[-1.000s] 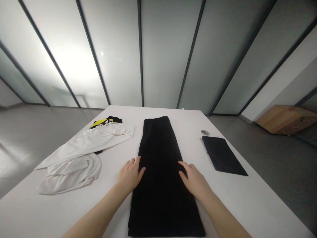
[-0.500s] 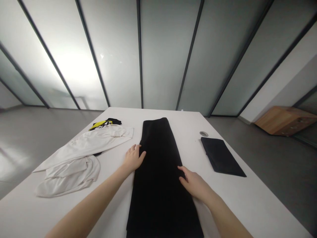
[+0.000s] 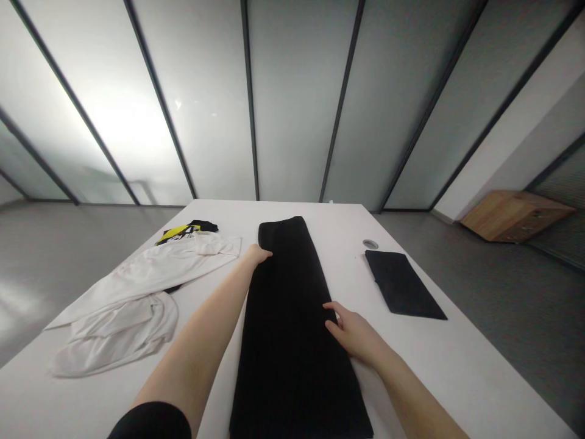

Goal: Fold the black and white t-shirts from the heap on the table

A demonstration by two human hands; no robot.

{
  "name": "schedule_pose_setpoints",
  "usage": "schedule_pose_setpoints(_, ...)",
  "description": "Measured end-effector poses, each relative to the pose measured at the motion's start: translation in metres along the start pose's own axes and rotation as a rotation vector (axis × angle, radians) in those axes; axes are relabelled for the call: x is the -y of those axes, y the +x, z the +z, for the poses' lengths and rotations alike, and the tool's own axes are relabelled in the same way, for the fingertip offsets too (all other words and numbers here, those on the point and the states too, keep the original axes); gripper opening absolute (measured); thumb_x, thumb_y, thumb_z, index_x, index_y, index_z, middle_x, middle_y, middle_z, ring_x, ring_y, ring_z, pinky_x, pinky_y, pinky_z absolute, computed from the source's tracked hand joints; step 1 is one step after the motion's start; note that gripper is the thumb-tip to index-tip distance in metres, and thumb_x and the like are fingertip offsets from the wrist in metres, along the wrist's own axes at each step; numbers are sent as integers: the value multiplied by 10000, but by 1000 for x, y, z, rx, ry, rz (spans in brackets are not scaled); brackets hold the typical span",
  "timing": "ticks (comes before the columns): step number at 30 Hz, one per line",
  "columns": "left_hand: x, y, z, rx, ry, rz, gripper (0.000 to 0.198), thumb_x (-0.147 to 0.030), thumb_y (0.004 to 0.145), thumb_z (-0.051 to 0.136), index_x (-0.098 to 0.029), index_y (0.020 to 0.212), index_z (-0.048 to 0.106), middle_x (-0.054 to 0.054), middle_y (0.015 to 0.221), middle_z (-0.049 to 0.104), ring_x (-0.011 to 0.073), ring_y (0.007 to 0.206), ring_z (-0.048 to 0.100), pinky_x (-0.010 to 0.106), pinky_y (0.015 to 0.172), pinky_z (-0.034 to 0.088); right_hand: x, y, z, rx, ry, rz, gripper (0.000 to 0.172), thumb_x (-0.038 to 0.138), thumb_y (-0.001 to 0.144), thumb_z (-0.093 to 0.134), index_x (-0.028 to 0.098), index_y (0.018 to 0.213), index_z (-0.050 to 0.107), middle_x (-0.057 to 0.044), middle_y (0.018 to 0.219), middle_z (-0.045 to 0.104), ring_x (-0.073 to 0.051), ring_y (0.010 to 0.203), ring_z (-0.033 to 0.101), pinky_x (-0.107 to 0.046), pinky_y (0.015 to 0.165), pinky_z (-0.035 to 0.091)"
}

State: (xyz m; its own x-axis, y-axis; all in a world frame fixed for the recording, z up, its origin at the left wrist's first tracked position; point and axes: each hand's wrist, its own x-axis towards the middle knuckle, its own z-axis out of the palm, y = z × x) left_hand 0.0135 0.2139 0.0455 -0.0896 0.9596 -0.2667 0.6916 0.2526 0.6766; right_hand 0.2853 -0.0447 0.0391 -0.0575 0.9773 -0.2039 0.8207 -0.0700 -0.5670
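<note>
A long black folded garment [image 3: 292,317], which looks like trousers, lies lengthwise down the middle of the white table. At its far left edge is my left hand [image 3: 260,252], closed on the cloth with the thumb on top. The other fingers of that hand are mostly hidden. My right hand [image 3: 350,328] rests at the right edge, nearer to me. Its thumb and index finger are apart on the black cloth, and it grips nothing.
White clothing [image 3: 137,280] lies loosely spread on the left of the table [image 3: 347,244], with a yellow and black cloth [image 3: 180,232] behind it. On the right are a folded dark cloth [image 3: 404,283] and a roll of tape [image 3: 370,244]. A wooden cabinet [image 3: 507,216] stands beyond.
My left hand has moved forward along the garment's left edge, from spread fingers to a hold near its far end. My right hand has stayed in about the same place.
</note>
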Motion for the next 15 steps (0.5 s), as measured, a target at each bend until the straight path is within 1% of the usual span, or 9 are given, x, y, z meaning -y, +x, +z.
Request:
schedule_pose_setpoints(2, -2, 5, 3, 26, -104, -44, 396, -305, 796, 855, -110, 1116, 728, 186, 1033, 803, 343, 977, 793, 349, 773, 619, -1, 0, 1, -4, 0, 0, 425, 285, 1000, 554, 235, 1420, 595, 56, 654, 556, -184, 655, 589, -290, 636, 303)
schedule_pose_setpoints(4, -5, 10, 5, 43, -217, -70, 394, -298, 801, 846, -109, 1125, 726, 182, 1017, 803, 343, 966, 794, 350, 750, 631, -1, 1, 1, -7, 0, -6, 419, 292, 1005, 551, 238, 1418, 594, 59, 646, 550, -185, 644, 579, -292, 629, 297)
schedule_pose_setpoints(7, -10, 15, 7, 88, -398, -83, 372, -365, 880, 780, -133, 1162, 713, 154, 1002, 807, 309, 932, 798, 347, 738, 651, -1, 0, 0, -10, 2, -14, 417, 302, 1007, 552, 235, 1416, 597, 53, 658, 558, -190, 658, 587, -293, 633, 305)
schedule_pose_setpoints(10, -11, 20, 6, 186, -560, -82, 339, -447, 931, 728, -165, 1119, 723, 116, 929, 808, 261, 828, 798, 339, 728, 670, 1, 0, -1, -8, 14, -15, 423, 312, 1004, 560, 235, 1418, 604, 45, 679, 570, -192, 671, 591, -294, 637, 314)
schedule_pose_setpoints(12, -10, 24, 3, 233, -632, -84, 348, -484, 913, 754, -176, 1073, 731, 105, 883, 802, 249, 773, 792, 338, 719, 677, 3, 0, -2, -5, 25, -13, 424, 315, 1005, 554, 238, 1418, 612, 41, 688, 578, -190, 674, 592, -293, 637, 315)
schedule_pose_setpoints(15, -5, 28, 0, 256, -696, -97, 358, -509, 879, 794, -193, 1037, 738, 94, 844, 793, 246, 732, 785, 338, 706, 683, 3, -1, -1, -1, 35, -14, 429, 312, 1002, 544, 241, 1418, 620, 34, 701, 592, -190, 677, 594, -291, 639, 322)
